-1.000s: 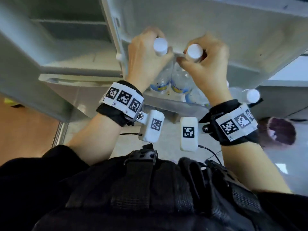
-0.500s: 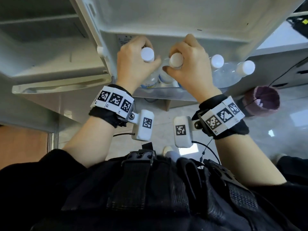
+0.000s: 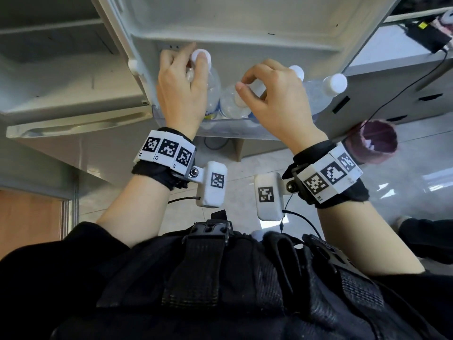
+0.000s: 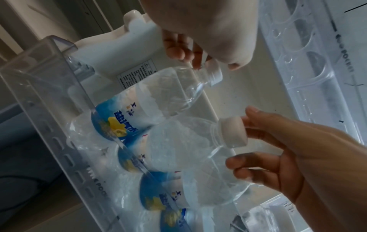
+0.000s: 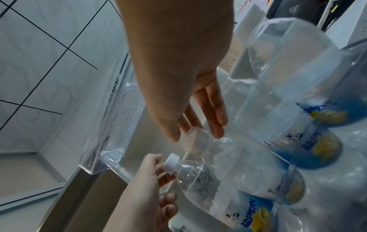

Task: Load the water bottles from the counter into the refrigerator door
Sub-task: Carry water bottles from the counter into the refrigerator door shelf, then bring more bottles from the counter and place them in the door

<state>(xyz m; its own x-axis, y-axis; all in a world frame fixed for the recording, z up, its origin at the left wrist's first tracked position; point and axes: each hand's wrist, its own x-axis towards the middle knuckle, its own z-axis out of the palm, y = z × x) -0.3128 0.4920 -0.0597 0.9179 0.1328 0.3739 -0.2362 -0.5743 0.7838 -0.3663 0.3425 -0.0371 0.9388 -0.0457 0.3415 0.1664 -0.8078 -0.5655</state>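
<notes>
fingertips (image 3: 202, 56) of our left hand (image 3: 180, 90) curl around the white cap of the leftmost water bottle (image 3: 212, 94) in the door bin (image 3: 235, 131); whether they still pinch it we cannot tell. our right hand (image 3: 277, 99) hangs loosely spread above the second bottle (image 4: 190, 141), its fingers (image 5: 216, 116) just beside the cap, apart from it. four bottles with blue and yellow labels stand side by side in the clear bin of the refrigerator door (image 3: 245, 20). beyond, a purple bucket (image 3: 372, 141) sits on the floor.
</notes>
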